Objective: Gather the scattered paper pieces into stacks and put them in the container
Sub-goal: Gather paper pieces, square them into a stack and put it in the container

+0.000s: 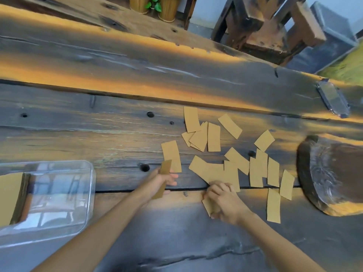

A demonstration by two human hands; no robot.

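Several tan paper pieces (214, 137) lie scattered over the dark wooden table, right of centre. My left hand (163, 180) grips a small stack of pieces (164, 169) held on edge, just below a single flat piece (171, 156). My right hand (225, 201) presses down on one paper piece (208, 206) at the near edge of the scatter, fingers curled over it. A clear plastic container (64, 193) sits at the left, with a stack of tan pieces (10, 197) inside its left end.
A phone (333, 99) lies face up at the far right of the table. A dark round wooden tray (330, 173) sits at the right edge. Wooden chairs (271, 32) and wicker pots stand beyond the table's far side.
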